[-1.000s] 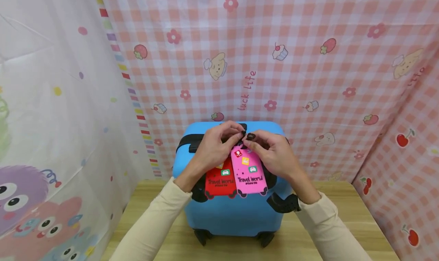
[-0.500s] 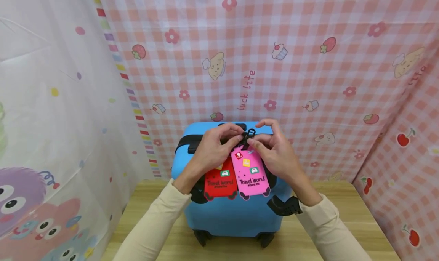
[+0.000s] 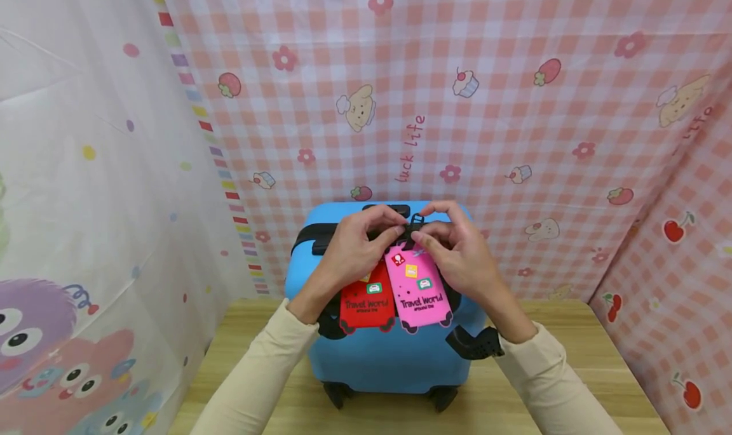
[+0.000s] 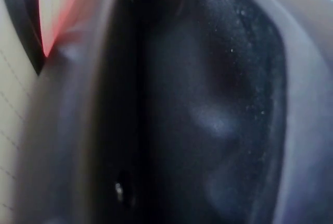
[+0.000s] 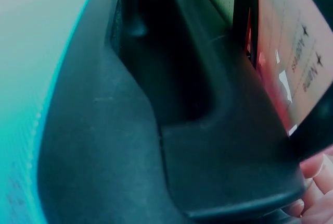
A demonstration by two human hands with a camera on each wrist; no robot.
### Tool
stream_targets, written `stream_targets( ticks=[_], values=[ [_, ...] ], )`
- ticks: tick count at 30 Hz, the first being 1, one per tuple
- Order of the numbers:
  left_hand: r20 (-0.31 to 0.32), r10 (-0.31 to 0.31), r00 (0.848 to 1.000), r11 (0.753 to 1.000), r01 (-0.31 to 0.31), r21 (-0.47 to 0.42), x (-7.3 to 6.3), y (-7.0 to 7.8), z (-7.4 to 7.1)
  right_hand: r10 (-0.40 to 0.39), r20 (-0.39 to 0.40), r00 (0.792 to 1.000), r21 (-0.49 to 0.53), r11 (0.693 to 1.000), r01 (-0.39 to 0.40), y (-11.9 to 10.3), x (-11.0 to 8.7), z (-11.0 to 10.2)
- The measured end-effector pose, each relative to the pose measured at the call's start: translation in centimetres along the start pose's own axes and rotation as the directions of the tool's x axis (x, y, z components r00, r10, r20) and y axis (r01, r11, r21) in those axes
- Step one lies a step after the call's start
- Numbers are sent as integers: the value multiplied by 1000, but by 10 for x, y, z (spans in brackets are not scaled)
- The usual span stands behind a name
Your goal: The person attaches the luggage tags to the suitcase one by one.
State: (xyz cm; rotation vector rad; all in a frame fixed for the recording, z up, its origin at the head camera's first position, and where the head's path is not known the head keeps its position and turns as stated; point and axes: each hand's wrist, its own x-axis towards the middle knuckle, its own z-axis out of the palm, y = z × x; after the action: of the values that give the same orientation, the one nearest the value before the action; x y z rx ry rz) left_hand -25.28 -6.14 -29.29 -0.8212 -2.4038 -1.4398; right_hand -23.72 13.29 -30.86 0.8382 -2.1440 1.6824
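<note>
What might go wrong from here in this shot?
The black strap, pinched between the left hand and right hand, might slip from their grip. The red tag hangs right beside the pink tag, so it could get in the way. The blue suitcase stands on wheels, so a tug might roll it.

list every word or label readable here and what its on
"Travel World around the": red tag
"Travel World around the": pink tag
"luck life": checked backdrop
"life": same backdrop, near right fold
"Name", "Address": pale label, right wrist view
Another word on that label: too blurred to read
</note>
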Motion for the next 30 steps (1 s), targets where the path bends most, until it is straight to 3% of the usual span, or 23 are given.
stream_targets(
  ticks=[18, 30],
  values=[
    [-9, 23, 1000, 998, -23, 62, 0, -1, 2, -6, 33, 999, -58, 998, 8, -1, -1, -2],
    [-4, 21, 1000, 998, -21, 55, -1, -2, 1, -1, -7, 1000, -98, 995, 0, -1, -1, 0]
  ],
)
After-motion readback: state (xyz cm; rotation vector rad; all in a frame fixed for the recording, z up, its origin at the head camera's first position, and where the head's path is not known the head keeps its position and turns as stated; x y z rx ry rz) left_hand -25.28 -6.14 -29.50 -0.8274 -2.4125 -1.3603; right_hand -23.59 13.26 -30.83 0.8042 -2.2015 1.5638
